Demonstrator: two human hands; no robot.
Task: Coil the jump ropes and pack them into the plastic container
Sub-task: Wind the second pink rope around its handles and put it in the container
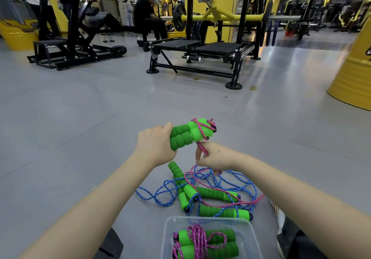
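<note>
My left hand (155,145) grips a pair of green foam handles (185,136) held side by side above the floor, with pink rope wound around their far ends. My right hand (215,156) pinches the pink rope (202,149) just below those handles. The rope hangs down to a loose tangle of blue rope (160,193) and pink rope with several green handles (217,194) on the floor. A clear plastic container (170,236) at the bottom holds one coiled pink rope with green handles (204,240).
Grey gym floor (80,138) stretches ahead. A black and yellow weight machine (202,52) stands in the middle distance, another machine (76,44) at left. A yellow drum (353,78) is at right. A person in black (148,16) sits far back.
</note>
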